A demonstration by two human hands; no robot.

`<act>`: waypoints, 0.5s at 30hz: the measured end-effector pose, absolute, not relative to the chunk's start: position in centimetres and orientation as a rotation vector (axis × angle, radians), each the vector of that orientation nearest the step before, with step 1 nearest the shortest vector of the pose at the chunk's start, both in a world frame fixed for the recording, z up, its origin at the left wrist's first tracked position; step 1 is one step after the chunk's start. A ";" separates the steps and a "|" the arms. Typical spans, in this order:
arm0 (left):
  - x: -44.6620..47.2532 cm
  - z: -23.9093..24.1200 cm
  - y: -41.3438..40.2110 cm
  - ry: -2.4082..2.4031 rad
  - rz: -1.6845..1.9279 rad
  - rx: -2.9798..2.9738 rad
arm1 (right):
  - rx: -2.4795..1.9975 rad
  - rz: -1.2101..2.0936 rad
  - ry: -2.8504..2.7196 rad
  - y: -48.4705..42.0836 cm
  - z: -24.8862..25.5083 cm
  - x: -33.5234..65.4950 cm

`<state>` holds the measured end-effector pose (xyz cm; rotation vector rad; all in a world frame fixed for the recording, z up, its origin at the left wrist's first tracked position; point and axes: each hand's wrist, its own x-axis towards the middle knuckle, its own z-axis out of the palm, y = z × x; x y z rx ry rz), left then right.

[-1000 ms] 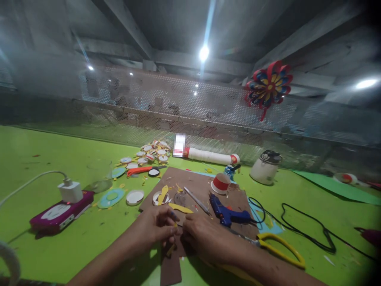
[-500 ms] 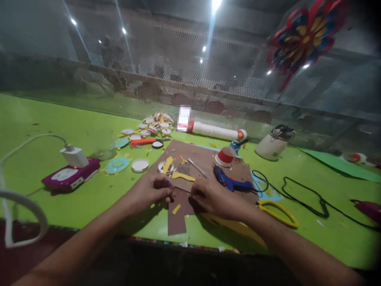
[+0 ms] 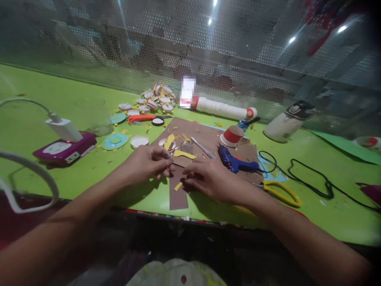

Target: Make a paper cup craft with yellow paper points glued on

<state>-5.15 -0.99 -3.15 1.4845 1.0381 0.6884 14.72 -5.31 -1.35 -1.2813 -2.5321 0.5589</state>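
Both hands rest near the front edge of a green table point(image 3: 77, 159), over a brown card sheet point(image 3: 178, 196). My left hand point(image 3: 149, 161) pinches its fingertips together on something too small to make out. My right hand point(image 3: 208, 178) lies palm down on the brown sheet, fingers curled toward a small yellow paper scrap point(image 3: 177, 186). More yellow paper strips point(image 3: 184, 155) lie just beyond the fingers, next to a grey pen-like tool point(image 3: 202, 147).
A blue glue gun point(image 3: 235, 163) and yellow-handled scissors point(image 3: 281, 194) lie right of my right hand, with a black cable point(image 3: 309, 178) beyond. A purple power strip with a white charger point(image 3: 64, 145) sits left. Paper discs point(image 3: 154, 99), a white roll point(image 3: 223, 108), a red-and-white cup point(image 3: 232, 137) and a white jar point(image 3: 282, 125) stand farther back.
The camera has tilted downward, so the table edge and my lap now show. My hands stay together over the brown sheet; the right hand has flattened slightly toward the yellow scrap.
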 end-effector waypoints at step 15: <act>-6.4 -4.0 -3.1 1.053 0.748 1.322 | -1.238 0.432 -2.638 -5.1 -1.9 12.9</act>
